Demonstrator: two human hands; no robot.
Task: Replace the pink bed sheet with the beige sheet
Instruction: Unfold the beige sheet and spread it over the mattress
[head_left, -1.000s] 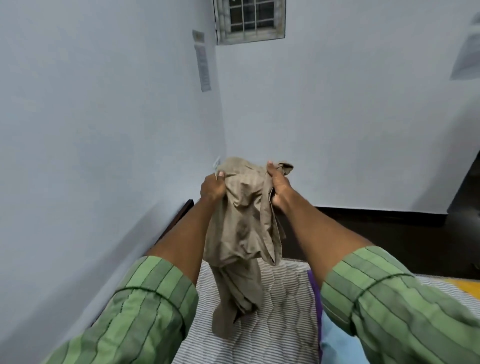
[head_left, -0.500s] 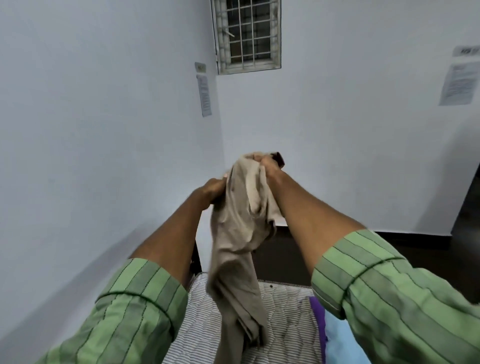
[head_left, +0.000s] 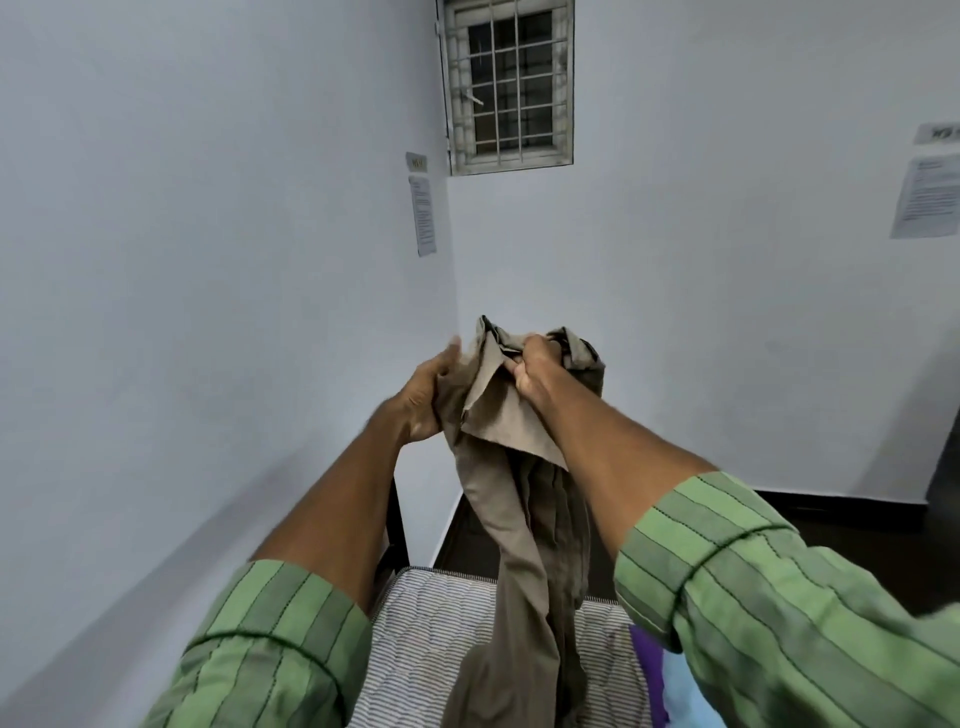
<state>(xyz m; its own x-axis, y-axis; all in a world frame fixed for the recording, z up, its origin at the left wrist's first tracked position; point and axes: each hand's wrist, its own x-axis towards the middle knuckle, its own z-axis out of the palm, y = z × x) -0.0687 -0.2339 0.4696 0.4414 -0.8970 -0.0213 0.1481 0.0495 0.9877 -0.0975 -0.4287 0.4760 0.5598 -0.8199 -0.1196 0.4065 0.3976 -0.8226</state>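
1. Right hand (head_left: 535, 366): fingers curled tight round a gathered bunch of the beige sheet (head_left: 524, 499), held raised at arm's length in front of the wall corner.
2. Left hand (head_left: 428, 387): just left of the right hand, palm against the side of the same bunch, fingers fairly straight. Whether any finger hooks the cloth on the far side cannot be told from this view.
3. Sheet condition: bunched and twisted. A loose flap hangs directly below the right hand; the rest falls in a rope-like column between the forearms down to the mattress (head_left: 431, 639).
4. Mattress below the hands: striped quilted ticking, bare where visible. No pink sheet shows on it. Judgement: the old sheet is already off, though most of the bed lies out of frame.
5. Purple and light blue fabric (head_left: 670, 691) lies below the right forearm, at the frame's bottom edge; what it is cannot be told.
6. Remaining, as judged: find an edge or corner, shake the sheet open, spread it over the mattress, tuck it in. Replacement roughly at midpoint.
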